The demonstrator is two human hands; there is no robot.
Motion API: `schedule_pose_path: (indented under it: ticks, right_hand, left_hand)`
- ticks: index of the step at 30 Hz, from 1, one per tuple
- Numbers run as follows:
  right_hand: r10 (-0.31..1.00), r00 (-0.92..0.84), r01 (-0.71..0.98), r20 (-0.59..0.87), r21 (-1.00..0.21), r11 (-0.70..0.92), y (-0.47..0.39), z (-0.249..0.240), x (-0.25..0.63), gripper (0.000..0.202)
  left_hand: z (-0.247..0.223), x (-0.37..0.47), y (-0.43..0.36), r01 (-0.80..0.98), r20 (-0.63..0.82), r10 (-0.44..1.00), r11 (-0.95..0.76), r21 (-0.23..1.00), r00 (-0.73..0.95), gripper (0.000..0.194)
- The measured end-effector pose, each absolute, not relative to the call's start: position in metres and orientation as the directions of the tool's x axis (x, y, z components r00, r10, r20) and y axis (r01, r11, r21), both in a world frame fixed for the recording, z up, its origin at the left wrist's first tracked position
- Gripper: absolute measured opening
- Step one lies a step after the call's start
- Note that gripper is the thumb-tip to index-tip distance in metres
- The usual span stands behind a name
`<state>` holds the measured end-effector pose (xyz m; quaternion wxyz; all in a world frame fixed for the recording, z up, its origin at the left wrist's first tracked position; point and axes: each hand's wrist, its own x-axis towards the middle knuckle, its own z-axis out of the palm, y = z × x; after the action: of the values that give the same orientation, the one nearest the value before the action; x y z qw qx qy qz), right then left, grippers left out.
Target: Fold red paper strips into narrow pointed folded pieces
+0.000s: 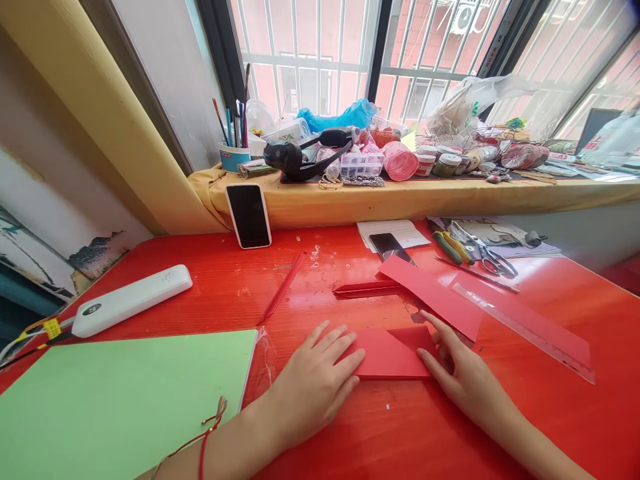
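A folded piece of red paper (383,353) lies flat on the red table, with a triangular flap turned over at its right end. My left hand (320,377) rests on its left part, fingers stretched out and flat. At the right end, my right hand (453,367) touches the flap with thumb and index finger apart; its other fingers curl under. Just beyond are a narrow folded red strip (365,289) and a longer red paper piece (433,297). A clear ruler (525,330) lies over red paper to the right. Another thin folded strip (283,288) lies further left.
Green paper (130,393) covers the table's left front, below a white power strip (133,300). A phone (249,217) leans against the sill. Behind the red papers lie a second phone (391,247), pliers (453,248) and scissors (493,259). Jars and craft supplies crowd the windowsill.
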<state>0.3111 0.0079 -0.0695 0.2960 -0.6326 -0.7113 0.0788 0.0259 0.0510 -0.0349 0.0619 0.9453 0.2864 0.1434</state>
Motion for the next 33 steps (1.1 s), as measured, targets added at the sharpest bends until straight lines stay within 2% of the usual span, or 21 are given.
schedule_pose_path:
  ticks: [4,6,8,12,15,19,22,27,33]
  right_hand:
    - [0.816,-0.194,0.909,0.544,-0.213,0.359,0.006,-0.065,0.310,0.036]
    - [0.738,-0.336,0.880,0.585,-0.084,0.467,0.004,-0.061,0.308,0.034]
    - [0.691,-0.457,0.825,0.560,-0.022,0.564,0.003,-0.056,0.305,0.035]
    - [0.680,-0.567,0.744,0.466,-0.065,0.665,0.005,-0.054,0.299,0.034]
    - [0.689,-0.575,0.728,0.440,-0.109,0.677,0.008,-0.055,0.298,0.035]
    - [0.637,-0.616,0.704,0.463,-0.040,0.709,0.010,-0.053,0.300,0.035]
    - [0.584,-0.642,0.678,0.498,0.012,0.735,0.011,-0.049,0.299,0.035]
    - [0.566,-0.605,0.680,0.560,-0.006,0.733,0.014,-0.040,0.295,0.028]
    - [0.579,-0.552,0.691,0.600,-0.060,0.721,0.014,-0.030,0.279,0.014]
  left_hand:
    - [-0.043,0.026,0.055,0.534,0.213,0.570,-0.820,0.206,0.794,0.035]
    - [-0.045,0.025,0.056,0.537,0.204,0.572,-0.819,0.202,0.795,0.037]
    - [-0.045,0.024,0.056,0.534,0.199,0.566,-0.823,0.193,0.800,0.038]
    - [-0.045,0.024,0.057,0.506,0.210,0.527,-0.850,0.149,0.823,0.045]
    - [-0.047,0.025,0.061,0.479,0.249,0.487,-0.873,0.094,0.837,0.038]
    - [-0.051,0.024,0.066,0.418,0.317,0.402,-0.908,0.020,0.859,0.027]
    - [-0.050,0.023,0.068,0.383,0.351,0.358,-0.924,-0.003,0.865,0.028]
    - [-0.041,0.022,0.069,0.378,0.398,0.356,-0.925,0.023,0.846,0.039]
    - [-0.024,0.022,0.064,0.399,0.440,0.421,-0.905,0.146,0.793,0.047]
